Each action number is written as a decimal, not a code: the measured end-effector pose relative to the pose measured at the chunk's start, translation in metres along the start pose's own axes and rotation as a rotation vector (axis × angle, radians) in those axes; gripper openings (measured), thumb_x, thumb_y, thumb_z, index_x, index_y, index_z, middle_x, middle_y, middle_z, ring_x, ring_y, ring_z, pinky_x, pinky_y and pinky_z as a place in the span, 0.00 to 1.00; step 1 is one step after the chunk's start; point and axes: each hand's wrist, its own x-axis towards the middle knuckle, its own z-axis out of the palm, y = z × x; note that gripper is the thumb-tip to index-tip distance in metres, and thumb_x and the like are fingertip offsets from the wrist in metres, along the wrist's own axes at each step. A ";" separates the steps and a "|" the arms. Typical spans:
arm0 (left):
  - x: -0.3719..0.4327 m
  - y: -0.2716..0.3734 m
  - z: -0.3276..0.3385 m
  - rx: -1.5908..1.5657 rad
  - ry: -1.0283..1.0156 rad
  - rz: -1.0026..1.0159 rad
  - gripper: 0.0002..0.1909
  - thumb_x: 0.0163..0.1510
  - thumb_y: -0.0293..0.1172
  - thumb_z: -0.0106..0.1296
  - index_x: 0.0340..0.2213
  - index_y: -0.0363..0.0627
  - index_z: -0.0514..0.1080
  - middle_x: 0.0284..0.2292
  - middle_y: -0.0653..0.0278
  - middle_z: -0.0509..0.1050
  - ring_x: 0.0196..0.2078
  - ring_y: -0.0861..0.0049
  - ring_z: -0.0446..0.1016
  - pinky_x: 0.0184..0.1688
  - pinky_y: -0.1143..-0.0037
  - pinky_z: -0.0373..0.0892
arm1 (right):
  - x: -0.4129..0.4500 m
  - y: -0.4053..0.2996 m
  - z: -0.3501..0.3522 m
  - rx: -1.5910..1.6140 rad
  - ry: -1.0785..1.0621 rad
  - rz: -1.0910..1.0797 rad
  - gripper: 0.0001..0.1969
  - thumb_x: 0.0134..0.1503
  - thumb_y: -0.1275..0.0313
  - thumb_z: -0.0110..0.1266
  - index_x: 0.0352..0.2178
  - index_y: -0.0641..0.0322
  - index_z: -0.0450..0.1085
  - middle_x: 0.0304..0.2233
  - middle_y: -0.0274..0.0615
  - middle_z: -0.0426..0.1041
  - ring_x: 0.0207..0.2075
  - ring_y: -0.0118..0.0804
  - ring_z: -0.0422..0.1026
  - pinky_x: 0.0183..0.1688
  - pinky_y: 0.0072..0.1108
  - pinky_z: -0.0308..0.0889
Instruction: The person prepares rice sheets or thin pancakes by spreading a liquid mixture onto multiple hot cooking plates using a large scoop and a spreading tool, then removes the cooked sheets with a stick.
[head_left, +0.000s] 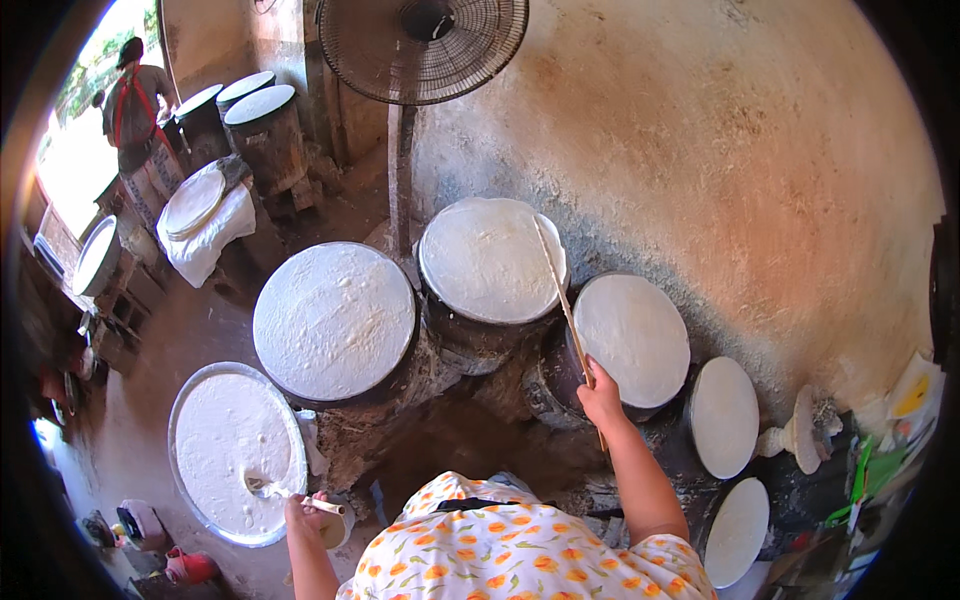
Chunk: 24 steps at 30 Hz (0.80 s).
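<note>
My left hand (304, 514) is closed around the pale handle of a ladle (259, 484), whose metal bowl rests in a wide basin (175, 450) of white batter at the lower left. A long thin wooden stick (568, 315) is held in my right hand (601, 394); its far end lies over the right edge of a thin white sheet (487, 259) covering the middle round drum top. Left of that stands a larger drum with a bumpy white surface (334, 322). Beside my right hand is another round white top (634, 337).
Two smaller white drum tops (724, 418) (736, 532) curve round to the right. A fan (424, 45) on a post stands behind the drums, near the wall. At the upper left, a person (139, 112) stands by more drums (259, 105) and a cloth-covered stand with round sheets (193, 202).
</note>
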 end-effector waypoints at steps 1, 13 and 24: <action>-0.002 -0.005 0.001 -0.004 0.000 -0.013 0.17 0.55 0.32 0.35 0.41 0.30 0.54 0.39 0.43 0.65 0.37 0.50 0.68 0.41 0.54 0.69 | 0.007 -0.011 -0.002 -0.011 -0.059 0.154 0.26 0.45 0.79 0.46 0.50 0.64 0.63 0.37 0.45 0.73 0.37 0.33 0.72 0.42 0.20 0.65; -0.024 -0.045 -0.111 -0.115 -0.309 0.026 0.06 0.51 0.29 0.38 0.23 0.41 0.61 0.19 0.62 0.65 0.21 0.73 0.68 0.34 0.69 0.71 | 0.270 0.085 0.052 0.079 0.134 -0.018 0.13 0.47 0.82 0.42 0.32 0.60 0.71 0.25 0.37 0.70 0.22 0.30 0.69 0.20 0.22 0.65; -0.106 -0.117 -0.055 -0.282 0.141 0.162 0.13 0.54 0.26 0.35 0.37 0.26 0.59 0.35 0.48 0.69 0.35 0.61 0.73 0.34 0.71 0.75 | 0.314 0.010 0.068 -0.084 -0.128 0.061 0.15 0.50 0.74 0.45 0.39 0.53 0.75 0.38 0.49 0.75 0.42 0.41 0.73 0.43 0.26 0.65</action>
